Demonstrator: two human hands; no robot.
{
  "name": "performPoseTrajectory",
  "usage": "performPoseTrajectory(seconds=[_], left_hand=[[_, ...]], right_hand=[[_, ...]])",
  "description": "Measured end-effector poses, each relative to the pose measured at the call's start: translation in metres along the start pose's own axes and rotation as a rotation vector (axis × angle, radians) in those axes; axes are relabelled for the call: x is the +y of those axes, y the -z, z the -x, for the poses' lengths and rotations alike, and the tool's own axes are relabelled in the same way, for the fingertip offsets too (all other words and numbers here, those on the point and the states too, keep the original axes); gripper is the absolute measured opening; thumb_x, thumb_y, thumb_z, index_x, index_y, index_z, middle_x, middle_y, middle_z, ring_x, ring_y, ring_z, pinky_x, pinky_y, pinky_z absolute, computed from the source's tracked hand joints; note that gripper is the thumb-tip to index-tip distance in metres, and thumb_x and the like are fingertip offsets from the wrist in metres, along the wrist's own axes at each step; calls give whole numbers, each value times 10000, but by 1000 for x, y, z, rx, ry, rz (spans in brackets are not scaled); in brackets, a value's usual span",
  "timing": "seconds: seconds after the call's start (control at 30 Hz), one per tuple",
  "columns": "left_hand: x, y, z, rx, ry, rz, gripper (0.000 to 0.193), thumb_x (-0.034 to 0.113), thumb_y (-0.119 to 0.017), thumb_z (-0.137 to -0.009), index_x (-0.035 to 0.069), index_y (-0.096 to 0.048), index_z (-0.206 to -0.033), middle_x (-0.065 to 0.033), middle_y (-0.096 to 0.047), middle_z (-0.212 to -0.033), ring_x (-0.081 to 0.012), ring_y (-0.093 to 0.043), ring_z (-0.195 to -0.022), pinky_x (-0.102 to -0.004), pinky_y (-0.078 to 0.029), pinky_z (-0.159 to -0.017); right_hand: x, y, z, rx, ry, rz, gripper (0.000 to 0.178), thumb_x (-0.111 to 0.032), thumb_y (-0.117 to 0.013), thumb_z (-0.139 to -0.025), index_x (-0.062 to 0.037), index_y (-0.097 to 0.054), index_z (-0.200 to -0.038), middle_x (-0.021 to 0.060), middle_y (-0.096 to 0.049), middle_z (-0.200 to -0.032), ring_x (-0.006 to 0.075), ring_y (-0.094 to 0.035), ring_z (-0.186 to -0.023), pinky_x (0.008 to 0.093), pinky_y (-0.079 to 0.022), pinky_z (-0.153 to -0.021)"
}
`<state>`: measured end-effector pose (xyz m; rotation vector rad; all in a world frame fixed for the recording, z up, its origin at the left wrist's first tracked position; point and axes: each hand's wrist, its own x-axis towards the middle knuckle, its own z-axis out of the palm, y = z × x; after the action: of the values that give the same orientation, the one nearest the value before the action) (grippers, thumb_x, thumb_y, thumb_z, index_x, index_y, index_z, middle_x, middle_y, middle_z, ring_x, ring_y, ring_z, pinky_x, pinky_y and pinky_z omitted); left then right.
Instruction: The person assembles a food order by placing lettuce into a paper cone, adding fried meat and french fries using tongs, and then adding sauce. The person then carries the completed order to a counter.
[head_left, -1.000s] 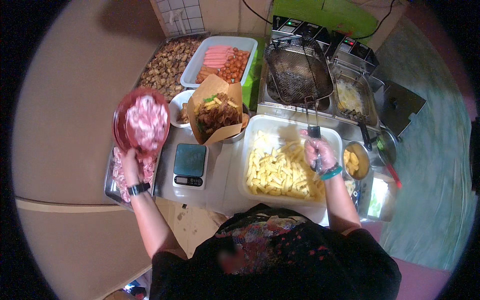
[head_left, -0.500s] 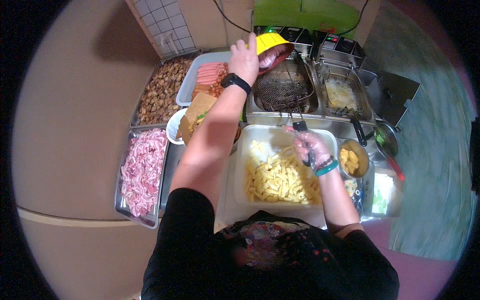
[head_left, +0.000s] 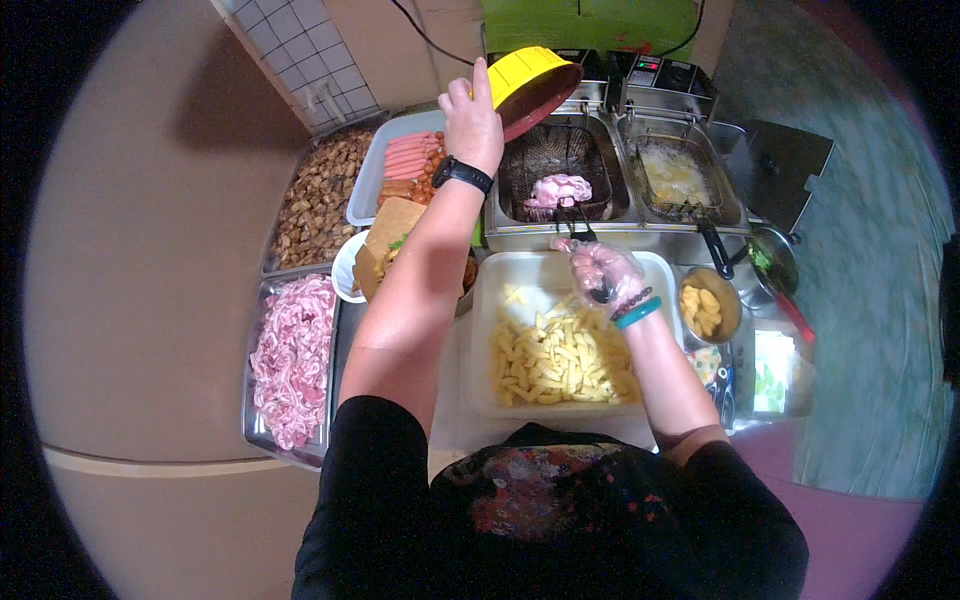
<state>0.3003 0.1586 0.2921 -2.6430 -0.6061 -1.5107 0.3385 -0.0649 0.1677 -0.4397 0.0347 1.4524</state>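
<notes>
Room above the fries (head_left: 562,360), crowding at the fryer (head_left: 650,238)
Between the forearms (head_left: 405,300) a hand could pass over the tub (head_left: 515,270); the left one bars the paper box (head_left: 392,222), and the tilted bowl (head_left: 535,85) blocks a far corner of the left basket (head_left: 555,147).

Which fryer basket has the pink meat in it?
The left basket, gripped by the right hand, holds the pink meat; the right basket holds pale yellow food.
</notes>
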Motion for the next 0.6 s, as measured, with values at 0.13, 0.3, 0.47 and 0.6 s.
performPoseTrajectory(seconds=[0.13,0.3,0.47,0.6], left_hand=[[-13,3,-1,9,-29,-22,640,-33,-486,-676,82,-331,-1286,-155,-433,-1012,-339,-411,-914,-398,-418,-780],[-36,55,3,72,208,155,626,-63,-445,-640,27,-340,-1250,-204,-429,-1009,-343,-411,-940,-432,-361,-837],[-125,163,60,206,549,410,437,26,-446,-738,-51,-413,-1167,-147,-527,-1088,-212,-513,-954,-305,-391,-860],[-167,246,157,345,909,494,479,83,-442,-795,-66,-338,-1238,-149,-419,-1238,-207,-440,-1074,-322,-326,-934]], right_hand=[[11,6,-17,-54,11,-42,316,-74,-427,-846,84,-430,-1119,-14,-426,-588,57,-367,-448,180,-304,-402],[10,2,-14,0,19,-85,293,-87,-408,-859,90,-438,-1091,-7,-435,-593,59,-376,-447,186,-309,-385],[-13,31,-32,114,127,-48,249,-113,-395,-873,72,-460,-1026,0,-443,-603,69,-382,-442,191,-324,-364],[-7,-4,-39,305,198,67,231,-90,-393,-872,66,-471,-1022,29,-507,-645,67,-412,-455,169,-345,-387]])
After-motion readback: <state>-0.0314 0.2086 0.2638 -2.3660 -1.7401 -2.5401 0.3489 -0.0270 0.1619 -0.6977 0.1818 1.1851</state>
